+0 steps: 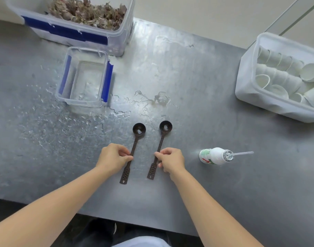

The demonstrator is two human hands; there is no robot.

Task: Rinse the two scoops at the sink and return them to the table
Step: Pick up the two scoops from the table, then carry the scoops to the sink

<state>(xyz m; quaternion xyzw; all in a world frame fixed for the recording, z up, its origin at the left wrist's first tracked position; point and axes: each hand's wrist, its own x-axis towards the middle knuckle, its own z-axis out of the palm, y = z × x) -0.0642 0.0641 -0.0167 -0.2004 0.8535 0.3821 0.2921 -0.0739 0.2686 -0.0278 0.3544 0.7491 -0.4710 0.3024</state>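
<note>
Far left, nothing to worry me: the big tub [70, 31] of dried bits sits at the back, and the small clear box [81, 103] stands well apart from my hands. Water [63, 120] is splashed all over the steel table [206, 184] on that side.

Now my left hand [114, 156]: thumb and forefinger pinching the handle of the left scoop [136, 141], which lies flat, bowl pointing away. Beside it and apart lies the right scoop [161, 141], also flat, pinched mid-handle by my right hand [171, 160].

Both bowls glint as if wet, so I read this as the set-down, though I can't rule out the pick-up, and no sink is in view. If it's the return, the next move is simply to let both pinches go and lift clear.

On the right, a small bottle [215, 156] lies tipped near my right hand, its straw [243, 153] pointing away. I'll mind it when withdrawing. The tub of paper cups [277, 109] is well clear.
</note>
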